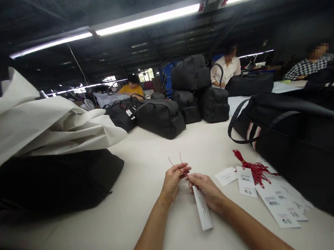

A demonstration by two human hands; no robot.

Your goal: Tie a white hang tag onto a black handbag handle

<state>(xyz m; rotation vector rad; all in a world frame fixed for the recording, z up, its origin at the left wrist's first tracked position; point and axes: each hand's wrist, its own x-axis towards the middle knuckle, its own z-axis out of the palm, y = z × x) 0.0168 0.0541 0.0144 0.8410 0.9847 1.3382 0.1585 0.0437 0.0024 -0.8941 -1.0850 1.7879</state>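
Observation:
Over the pale table, my left hand (172,180) pinches a thin red cord (180,158) whose two loose ends stick up past the fingers. Close beside it, my right hand (205,187) is closed on a white paper tag (202,208) with small dark print, which hangs down from the fingers. The cord runs between both hands near the top of the tag. To the right lie a bundle of red cords (250,168) and several loose white tags (278,203) with printed barcodes.
A black bag (296,140) with a striped band stands at the right, another person's fingers at its edge. Black bags (161,117) are stacked at the back. White paper (51,121) covers a black bag (67,179) on the left. Co-workers (227,68) sit behind.

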